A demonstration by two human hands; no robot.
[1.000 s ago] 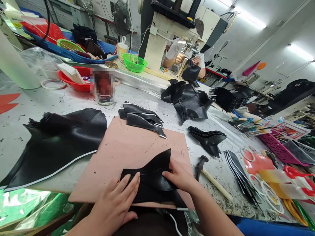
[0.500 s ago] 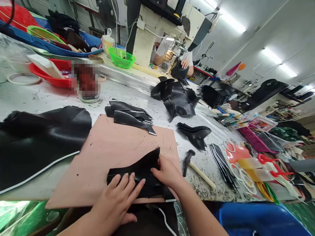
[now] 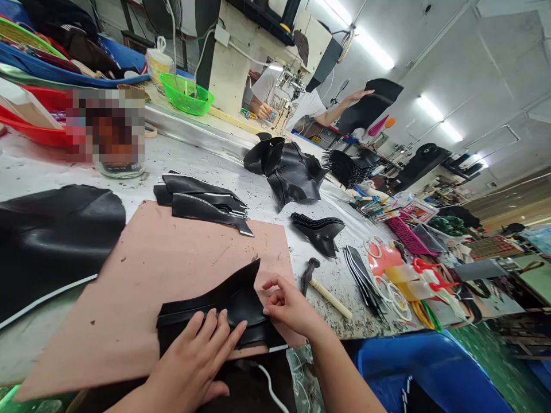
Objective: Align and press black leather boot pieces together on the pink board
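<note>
A black leather-like piece [image 3: 235,295] lies on the pinkish board [image 3: 202,252] at its front edge. My left hand [image 3: 200,350] rests on the piece with its fingers spread flat. At the right edge of the piece is my right hand [image 3: 286,304], thumb and forefinger pinched together at the rim. Behind them, a stack of narrow black pieces [image 3: 206,203] overlaps the board's back edge. A hammer [image 3: 329,298] with a pale handle lies just right of the board.
Large black sheet [image 3: 55,241] at left; folded black pieces [image 3: 318,229] and black strips [image 3: 364,281] at right. A blue bin [image 3: 422,367] stands below the table. Across it, a person holds up a black piece [image 3: 370,106] beside a sewing machine.
The view has turned right. My right hand has slid down the piece's right edge, its upper corner now free. The person opposite has raised a black piece away from the machine.
</note>
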